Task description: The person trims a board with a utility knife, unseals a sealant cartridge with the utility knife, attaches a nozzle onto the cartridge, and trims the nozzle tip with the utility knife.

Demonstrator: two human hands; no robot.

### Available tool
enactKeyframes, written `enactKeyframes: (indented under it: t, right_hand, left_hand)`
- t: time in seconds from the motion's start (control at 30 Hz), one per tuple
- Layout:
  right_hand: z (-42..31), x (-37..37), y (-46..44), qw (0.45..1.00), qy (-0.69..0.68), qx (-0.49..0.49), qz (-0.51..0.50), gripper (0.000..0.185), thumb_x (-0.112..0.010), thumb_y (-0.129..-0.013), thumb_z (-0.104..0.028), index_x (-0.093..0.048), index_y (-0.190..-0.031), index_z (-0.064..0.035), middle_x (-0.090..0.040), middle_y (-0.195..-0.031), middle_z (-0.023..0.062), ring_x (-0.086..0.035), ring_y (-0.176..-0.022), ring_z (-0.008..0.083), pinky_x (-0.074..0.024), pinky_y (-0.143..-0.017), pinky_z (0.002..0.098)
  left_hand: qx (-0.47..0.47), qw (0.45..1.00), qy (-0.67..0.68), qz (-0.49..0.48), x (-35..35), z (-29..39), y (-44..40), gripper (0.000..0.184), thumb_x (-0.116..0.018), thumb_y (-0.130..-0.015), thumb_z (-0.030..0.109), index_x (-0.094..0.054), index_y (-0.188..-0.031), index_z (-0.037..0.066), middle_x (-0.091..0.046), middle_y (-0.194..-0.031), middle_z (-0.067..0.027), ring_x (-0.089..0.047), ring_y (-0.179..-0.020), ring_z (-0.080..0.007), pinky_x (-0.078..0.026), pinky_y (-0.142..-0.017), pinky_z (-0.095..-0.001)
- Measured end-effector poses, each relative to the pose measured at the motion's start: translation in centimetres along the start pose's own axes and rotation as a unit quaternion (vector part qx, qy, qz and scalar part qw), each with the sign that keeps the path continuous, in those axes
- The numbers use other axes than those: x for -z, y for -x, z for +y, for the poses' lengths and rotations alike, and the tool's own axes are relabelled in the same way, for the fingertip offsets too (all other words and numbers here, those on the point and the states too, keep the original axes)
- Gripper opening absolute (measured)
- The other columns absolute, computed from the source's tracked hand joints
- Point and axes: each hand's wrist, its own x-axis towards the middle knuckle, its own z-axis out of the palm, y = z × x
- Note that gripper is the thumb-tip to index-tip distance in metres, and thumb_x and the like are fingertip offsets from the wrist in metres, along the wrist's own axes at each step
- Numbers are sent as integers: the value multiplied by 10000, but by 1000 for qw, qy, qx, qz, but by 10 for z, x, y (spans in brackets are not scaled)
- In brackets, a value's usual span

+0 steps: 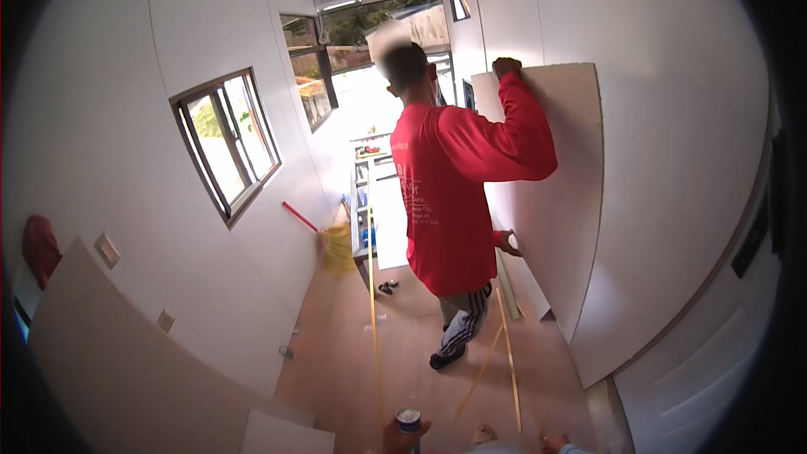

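Note:
Low at the bottom edge, my left hand (393,437) is wrapped round a dark blue can (408,419) with a pale round top. Most of the can is cut off by the frame. My right hand (551,442) shows only partly at the bottom edge, blurred, below a light blue sleeve; I cannot make out its fingers. In front of me a person in a red long-sleeved shirt (450,210) holds a large white panel (555,168), one hand on its top edge and the other at its lower edge.
Long thin yellow strips (509,361) lie on the wooden floor (336,353). A broom (339,245) with a red handle leans at the left wall. Beyond it stands a metal frame (361,202) with items. Another board (109,361) stands at the left, and a door (706,370) is at the right.

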Motion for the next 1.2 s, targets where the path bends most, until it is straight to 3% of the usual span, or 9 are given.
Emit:
enactKeyframes:
  t: [0.17,0.27,0.37,0.5,0.77,0.87,0.97,1.07,1.2]
  right_hand:
    - [-59,19,-36,999,19,40,-13,270,-574,-1040,-352,-732,-1028,-134,-743,-940,178,-689,-794,323,-518,-598,524]
    - [-95,29,-58,998,27,54,-35,268,-555,-1044,-326,-730,-997,-129,-721,-865,153,-672,-742,310,-504,-560,513]
    - [-127,38,-67,996,37,61,-57,260,-531,-1045,-282,-717,-977,-113,-680,-800,121,-648,-704,298,-490,-539,493]
    - [-168,40,-32,999,-10,27,-38,217,-538,-1017,-238,-701,-941,-118,-650,-755,103,-644,-689,296,-488,-532,492]
    - [-192,14,-23,999,-19,38,-22,223,-548,-1013,-251,-699,-952,-100,-652,-777,115,-646,-707,321,-506,-568,514]
    - [-216,-1,-26,999,-8,34,-22,238,-541,-1019,-263,-701,-964,-95,-660,-798,118,-653,-724,325,-513,-584,516]
    - [-242,-18,-30,999,1,34,-18,254,-535,-1026,-275,-702,-977,-89,-668,-818,121,-660,-741,329,-519,-600,518]
    - [-274,-36,-36,999,10,36,-15,271,-529,-1033,-287,-704,-990,-84,-675,-838,124,-668,-759,333,-525,-615,520]
    - [-317,-65,-41,999,21,34,-8,294,-520,-1042,-303,-706,-1006,-77,-686,-866,127,-677,-781,338,-534,-636,523]
  left_hand:
    - [18,996,86,5,-70,17,-40,276,-892,-856,225,-676,-887,55,-660,-765,-21,-569,-698,-134,-491,-627,-347]
    - [16,999,48,5,-101,27,-61,289,-895,-859,244,-676,-903,61,-663,-777,-9,-572,-711,-122,-500,-641,-333]
    - [8,996,-86,-8,-114,6,-83,285,-898,-856,233,-675,-921,69,-651,-777,9,-571,-715,-116,-508,-648,-327]
    - [9,998,-43,-32,-136,12,-103,290,-901,-854,242,-677,-925,73,-652,-779,13,-581,-722,-119,-515,-652,-332]
    - [48,998,-4,-49,-161,11,-149,312,-894,-868,302,-723,-1000,78,-689,-846,10,-604,-775,-110,-539,-700,-331]
    - [52,992,-99,-63,-157,-30,-183,331,-900,-865,289,-729,-1039,65,-706,-881,13,-616,-793,-112,-543,-718,-322]
    - [53,995,-68,-43,-153,-68,-216,350,-909,-856,262,-731,-1075,55,-718,-923,6,-632,-825,-114,-549,-732,-323]
    - [51,994,41,-88,-147,-22,-253,378,-916,-850,258,-731,-1099,42,-727,-959,-7,-641,-860,-114,-556,-756,-321]
    - [68,991,56,-104,-125,-26,-308,401,-914,-849,227,-731,-1139,20,-736,-989,-22,-665,-896,-120,-568,-786,-312]
